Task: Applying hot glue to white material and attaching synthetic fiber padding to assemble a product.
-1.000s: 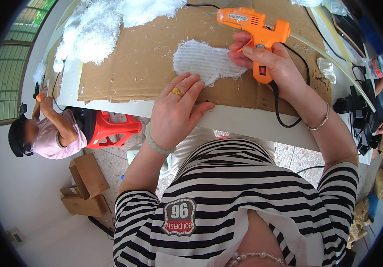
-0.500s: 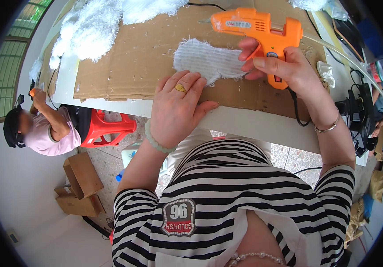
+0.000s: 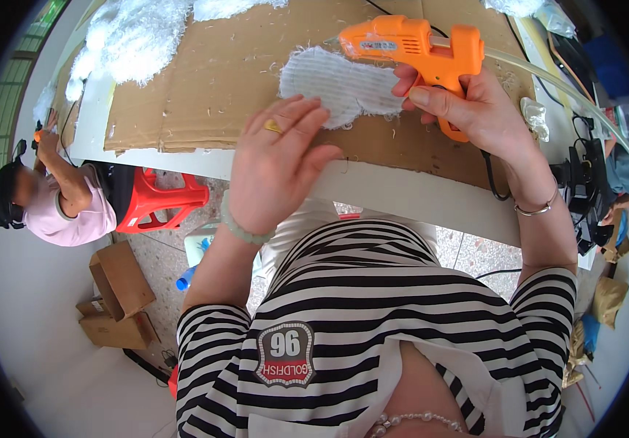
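My right hand [image 3: 475,109] grips an orange glue gun [image 3: 409,42], with its nozzle pointing left above the far edge of a white fuzzy fabric piece [image 3: 329,82]. A clear glue stick [image 3: 515,62] runs out of the gun's back end. The fabric lies flat, its frayed, ribbed side facing up, on a cardboard sheet [image 3: 183,109]. My left hand [image 3: 278,157] is near the fabric's lower left edge, fingers stretched and holding nothing. Whether its fingertips touch the fabric I cannot tell.
White fluffy pieces [image 3: 135,44] lie at the far left of the table. A clear crumpled wrapper [image 3: 535,117] and black cables [image 3: 584,164] are at the right. Another person [image 3: 66,208] sits on a red stool [image 3: 161,201] at the left, near cardboard boxes [image 3: 121,285].
My left hand has lifted and drawn back a little from the fabric. The glue gun's nozzle has come closer to the fabric's far edge. The view has shifted slightly.
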`<move>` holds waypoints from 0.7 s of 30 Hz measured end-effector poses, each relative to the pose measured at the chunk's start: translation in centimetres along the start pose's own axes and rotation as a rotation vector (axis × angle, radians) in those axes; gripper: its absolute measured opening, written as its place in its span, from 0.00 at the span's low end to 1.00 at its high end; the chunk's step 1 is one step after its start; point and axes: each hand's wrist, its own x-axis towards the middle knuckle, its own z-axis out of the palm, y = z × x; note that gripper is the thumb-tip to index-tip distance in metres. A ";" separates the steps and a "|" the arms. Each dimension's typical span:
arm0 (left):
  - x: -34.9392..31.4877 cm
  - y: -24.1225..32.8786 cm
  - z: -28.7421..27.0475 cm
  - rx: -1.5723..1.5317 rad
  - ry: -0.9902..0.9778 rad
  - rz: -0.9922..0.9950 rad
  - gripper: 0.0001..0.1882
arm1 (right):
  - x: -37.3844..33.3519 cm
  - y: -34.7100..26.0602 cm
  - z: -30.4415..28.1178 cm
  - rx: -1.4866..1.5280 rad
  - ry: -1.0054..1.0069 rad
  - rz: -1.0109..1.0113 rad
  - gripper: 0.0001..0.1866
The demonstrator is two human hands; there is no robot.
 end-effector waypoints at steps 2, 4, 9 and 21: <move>-0.1 -0.7 -0.3 -0.089 0.078 -0.052 0.17 | -0.1 0.2 0.0 0.027 0.036 -0.093 0.15; -0.2 -0.9 -0.6 -0.175 0.156 -0.106 0.16 | -0.1 -0.2 -0.4 0.022 0.019 -0.053 0.15; 0.0 -0.4 -0.6 -0.111 0.114 -0.080 0.18 | -0.1 -0.3 -0.4 0.027 0.012 -0.055 0.15; 0.6 1.2 0.6 0.143 -0.117 0.023 0.26 | 0.2 -0.8 0.4 -0.197 0.025 0.013 0.13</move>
